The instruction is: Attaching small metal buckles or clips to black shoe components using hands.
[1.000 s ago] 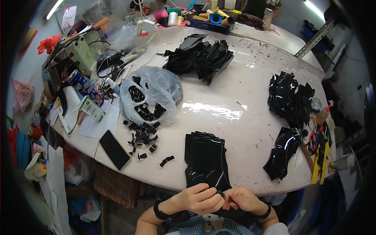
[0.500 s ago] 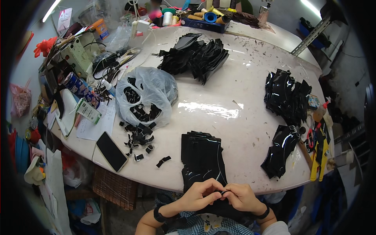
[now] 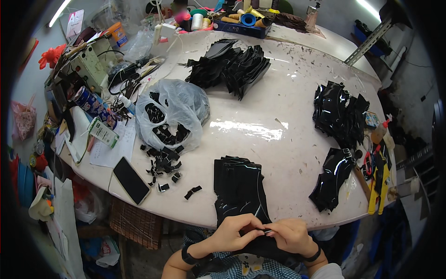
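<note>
Near the table's front edge, my left hand (image 3: 238, 234) and my right hand (image 3: 291, 236) meet fingertip to fingertip. Both pinch a small black strip (image 3: 267, 231) with a light glint along it; most of it is hidden by the fingers. Just beyond them lies a stack of glossy black shoe-upper-like pieces (image 3: 239, 186), its near end partly covered by my left hand. To the left, one short black strap with a metal buckle (image 3: 193, 192) lies by itself, close to a loose heap of similar straps (image 3: 165, 162).
A translucent plastic bag (image 3: 197, 107) holds more black straps. A phone (image 3: 132, 180) lies left of it. Black stacks sit at the back (image 3: 227, 65) and right (image 3: 339, 111), with another small stack (image 3: 332, 179) beside yellow-handled cutters (image 3: 378, 186). Thread spools (image 3: 197, 22) stand at the far edge.
The fingers of my right hand have straightened and shifted slightly over the small strip. My left hand keeps nearly the same pinch. The objects on the table lie as before.
</note>
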A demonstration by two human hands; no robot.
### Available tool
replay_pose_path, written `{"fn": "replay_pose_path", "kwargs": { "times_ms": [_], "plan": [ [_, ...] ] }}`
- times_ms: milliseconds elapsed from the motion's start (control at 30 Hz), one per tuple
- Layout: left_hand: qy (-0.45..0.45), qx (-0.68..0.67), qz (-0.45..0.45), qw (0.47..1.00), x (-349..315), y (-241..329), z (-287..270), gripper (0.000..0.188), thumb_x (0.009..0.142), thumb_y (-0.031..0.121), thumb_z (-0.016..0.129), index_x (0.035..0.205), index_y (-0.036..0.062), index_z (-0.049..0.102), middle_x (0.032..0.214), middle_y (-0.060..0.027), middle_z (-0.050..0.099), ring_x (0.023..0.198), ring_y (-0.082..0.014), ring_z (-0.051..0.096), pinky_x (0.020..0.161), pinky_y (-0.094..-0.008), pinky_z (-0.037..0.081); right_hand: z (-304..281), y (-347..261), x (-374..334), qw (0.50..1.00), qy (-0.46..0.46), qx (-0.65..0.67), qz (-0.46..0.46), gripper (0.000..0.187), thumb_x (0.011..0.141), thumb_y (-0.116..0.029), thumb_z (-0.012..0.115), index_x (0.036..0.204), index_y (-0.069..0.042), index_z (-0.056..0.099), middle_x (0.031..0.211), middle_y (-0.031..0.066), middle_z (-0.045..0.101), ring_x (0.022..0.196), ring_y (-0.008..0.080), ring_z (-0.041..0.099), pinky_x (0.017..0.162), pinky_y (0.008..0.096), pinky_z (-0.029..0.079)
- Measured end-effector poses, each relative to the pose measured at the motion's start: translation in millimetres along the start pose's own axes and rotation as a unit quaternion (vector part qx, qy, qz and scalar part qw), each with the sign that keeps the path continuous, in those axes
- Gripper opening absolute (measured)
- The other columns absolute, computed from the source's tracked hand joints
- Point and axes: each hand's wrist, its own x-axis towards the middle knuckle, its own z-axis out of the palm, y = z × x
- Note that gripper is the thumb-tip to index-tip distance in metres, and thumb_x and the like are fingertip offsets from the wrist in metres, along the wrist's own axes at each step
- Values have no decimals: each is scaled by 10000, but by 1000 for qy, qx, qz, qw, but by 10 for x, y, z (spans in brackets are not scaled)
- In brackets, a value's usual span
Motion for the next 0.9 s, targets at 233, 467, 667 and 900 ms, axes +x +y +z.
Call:
{"fn": "replay_pose_path", "kwargs": {
  "times_ms": [233,467,667,900],
  "plan": [
    [12,-10,16,1000,92,58,-15,76,752,59,602,808,13,578,673,-36,573,542,-53,518,482,-185,406,-121,-51,61,997,7,44,57,176,670,-84,677,826,-31,615,608,64,570,486,183,542,438,250,410],
    [-31,108,30,993,516,23,-271,158,729,84,627,862,11,582,732,-45,581,640,-105,551,572,-226,437,-94,53,11,987,41,114,110,81,701,-28,629,770,-23,587,618,71,554,505,146,529,450,241,402],
    [251,481,140,828,770,-366,-454,256,634,99,670,860,21,578,914,-67,552,895,-268,462,745,-338,388,-114,37,10,986,47,111,115,62,696,-1,611,742,-19,573,616,73,549,510,157,521,466,244,401],
    [146,180,159,960,699,-218,-420,209,638,5,654,749,44,481,851,-54,569,803,-184,528,690,-285,418,-132,25,21,980,58,122,146,40,690,6,604,703,-16,573,613,68,547,524,147,517,487,239,396]
  ]
}}
